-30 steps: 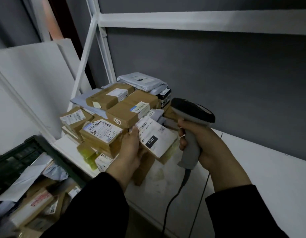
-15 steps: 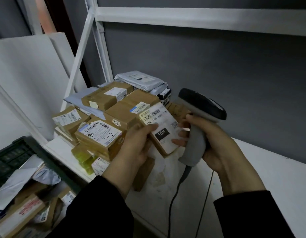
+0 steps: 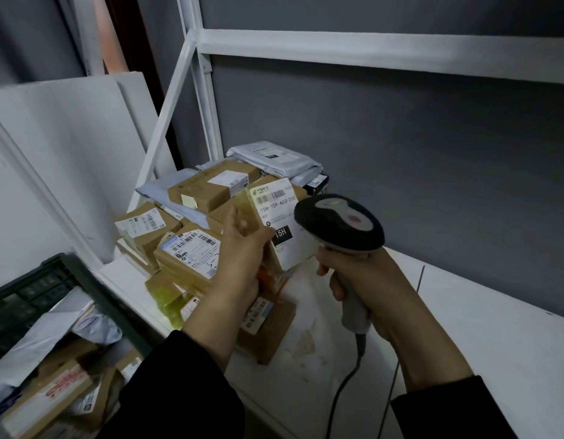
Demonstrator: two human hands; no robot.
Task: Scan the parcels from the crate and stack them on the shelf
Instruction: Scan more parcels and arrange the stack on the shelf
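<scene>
My left hand (image 3: 242, 248) grips a small brown parcel (image 3: 279, 217) with a white label marked 15H, held upright above the shelf (image 3: 483, 327). My right hand (image 3: 363, 280) grips the handle of a grey and black barcode scanner (image 3: 340, 223), whose head sits right beside the label and covers part of it. A pile of brown boxes (image 3: 188, 248) and grey mailer bags (image 3: 274, 158) is stacked at the shelf's left end. The dark green crate (image 3: 36, 280) with more parcels stands at the lower left.
The scanner's cable (image 3: 340, 391) hangs down over the shelf's front edge. A flat brown box (image 3: 268, 327) lies on the shelf under my left wrist. White shelf uprights (image 3: 207, 90) and a crossbar (image 3: 369, 49) frame the grey back wall. White boards (image 3: 68, 137) lean at the left.
My left hand has raised the parcel and turned it upright. The scanner has moved in close to the label, its head now overlapping it.
</scene>
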